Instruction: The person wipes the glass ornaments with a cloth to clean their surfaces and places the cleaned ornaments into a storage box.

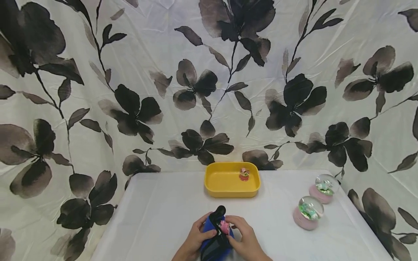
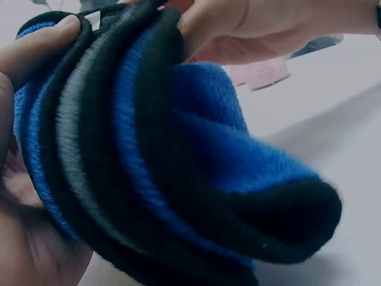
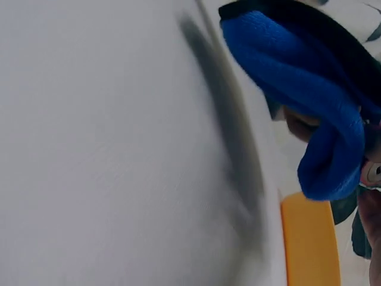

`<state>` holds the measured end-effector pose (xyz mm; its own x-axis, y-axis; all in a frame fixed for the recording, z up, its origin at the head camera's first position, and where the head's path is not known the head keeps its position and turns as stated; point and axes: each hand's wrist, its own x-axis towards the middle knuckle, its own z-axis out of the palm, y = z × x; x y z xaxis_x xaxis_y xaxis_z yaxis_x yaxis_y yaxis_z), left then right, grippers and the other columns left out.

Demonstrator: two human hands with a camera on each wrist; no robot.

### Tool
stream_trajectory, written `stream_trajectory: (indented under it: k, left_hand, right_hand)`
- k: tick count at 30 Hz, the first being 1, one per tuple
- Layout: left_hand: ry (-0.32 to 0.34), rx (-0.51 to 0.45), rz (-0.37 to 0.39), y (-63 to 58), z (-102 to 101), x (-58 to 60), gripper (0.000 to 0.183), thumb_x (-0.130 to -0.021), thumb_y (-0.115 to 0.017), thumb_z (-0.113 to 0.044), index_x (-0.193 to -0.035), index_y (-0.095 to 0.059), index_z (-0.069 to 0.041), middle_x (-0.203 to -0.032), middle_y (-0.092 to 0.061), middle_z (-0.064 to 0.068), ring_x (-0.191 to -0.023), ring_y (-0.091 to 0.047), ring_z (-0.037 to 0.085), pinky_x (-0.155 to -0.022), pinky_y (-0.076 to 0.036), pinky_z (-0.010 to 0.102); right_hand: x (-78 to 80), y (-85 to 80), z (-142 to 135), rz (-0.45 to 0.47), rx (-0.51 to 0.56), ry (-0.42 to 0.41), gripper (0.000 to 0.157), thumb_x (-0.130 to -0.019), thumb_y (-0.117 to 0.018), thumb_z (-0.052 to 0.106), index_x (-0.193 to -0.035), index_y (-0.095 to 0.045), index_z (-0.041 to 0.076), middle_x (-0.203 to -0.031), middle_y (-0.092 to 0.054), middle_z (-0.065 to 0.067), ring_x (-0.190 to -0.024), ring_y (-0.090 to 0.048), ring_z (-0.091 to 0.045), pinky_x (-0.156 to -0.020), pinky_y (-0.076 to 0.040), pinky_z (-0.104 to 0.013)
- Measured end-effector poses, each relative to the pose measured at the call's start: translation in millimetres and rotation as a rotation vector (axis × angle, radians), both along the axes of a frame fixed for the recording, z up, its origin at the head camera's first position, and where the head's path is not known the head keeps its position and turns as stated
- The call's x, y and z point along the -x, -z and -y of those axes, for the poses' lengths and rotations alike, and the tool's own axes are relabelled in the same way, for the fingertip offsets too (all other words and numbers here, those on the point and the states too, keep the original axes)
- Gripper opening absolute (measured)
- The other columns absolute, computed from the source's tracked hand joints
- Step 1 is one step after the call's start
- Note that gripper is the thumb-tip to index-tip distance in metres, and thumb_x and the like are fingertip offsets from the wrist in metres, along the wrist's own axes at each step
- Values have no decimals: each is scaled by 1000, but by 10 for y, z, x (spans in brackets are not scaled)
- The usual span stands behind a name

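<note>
One blue cloth and one small pink piece were grasped

Two hands were observed, both occupied. The folds of the cloth were gripped by the left hand; the pink piece was pinched between thumb and fingers of the right hand, against the cloth. Both were held at the near side of one white table. Cloth was edged in black; its several layers could not be counted exactly. One yellow tray was placed beyond the hands, and one small red-and-pink figurine was contained in its right half. Two pink-based snow globes were stationed at the right, near each other. One flowered backdrop was hung behind
</note>
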<state>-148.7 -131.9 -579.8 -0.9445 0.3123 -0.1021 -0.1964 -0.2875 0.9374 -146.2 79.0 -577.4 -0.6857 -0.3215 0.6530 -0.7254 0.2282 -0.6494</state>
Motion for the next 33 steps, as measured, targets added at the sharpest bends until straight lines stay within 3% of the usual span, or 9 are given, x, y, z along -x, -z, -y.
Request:
stream_trajectory:
  k: [4, 8, 12, 20, 24, 28, 33]
  left_hand:
    - [57, 8, -29, -3, 27, 7, 64, -86, -69, -6, -142, -41, 3, -124, -61, 16, -109, -60, 24, -91, -49, 35]
    - [95, 42, -88, 38, 10, -38, 60, -85, -70, -5, -137, -44, 8, -119, -63, 16, -105, -62, 24, -87, -51, 35]
    - [101, 53, -131, 76, -25, -47, 59, -85, -71, -6, -136, -45, 9, -119, -63, 15, -104, -63, 23, -87, -51, 34]
    - [67, -81, -93, 121, -17, 8, 54, -90, -63, -2, -139, -41, 8, -114, -65, 16, -102, -65, 25, -85, -53, 37]
    - [58, -100, -66, 123, -34, -1, 52, -88, -65, -2, -137, -47, 2, -117, -64, 15, -104, -63, 26, -87, -52, 39]
    - [34, -88, -49, 109, -45, -20, 56, -84, -70, 0, -136, -49, 0, -120, -62, 13, -108, -60, 24, -91, -49, 38]
    - [6, -63, -22, 97, -39, -25, 65, -83, -71, -2, -141, -41, 5, -124, -60, 13, -110, -59, 23, -92, -48, 34]
  right_hand:
    - [-9, 26, -74, -51, -64, -21, 58, -76, -78, -5, -129, -56, 0, -123, -59, -12, -109, -57, -20, -77, -54, -32]
    - [-73, 22, -142, 100, -52, -129, 48, -87, -71, 7, -131, -53, 1, -118, -61, -11, -100, -62, -16, -75, -55, -29]
    - [-97, -4, -186, 208, -42, -169, 42, -91, -68, 10, -129, -54, 2, -113, -62, -12, -94, -64, -14, -71, -55, -29]
    - [66, -87, -168, 10, -68, -210, 51, -83, -73, -2, -130, -54, 4, -125, -58, -12, -109, -59, -19, -75, -55, -32]
    - [90, -102, -199, 98, -140, -168, 40, -91, -68, 10, -129, -55, 5, -116, -62, -2, -102, -61, -13, -76, -54, -30]
    - [67, -119, -215, 180, -129, -166, 42, -91, -68, 14, -130, -55, 5, -116, -63, -3, -103, -61, -15, -75, -55, -32]
    - [20, -130, -196, 85, -77, -175, 51, -82, -75, 2, -130, -57, 6, -128, -59, -11, -111, -59, -24, -73, -56, -36]
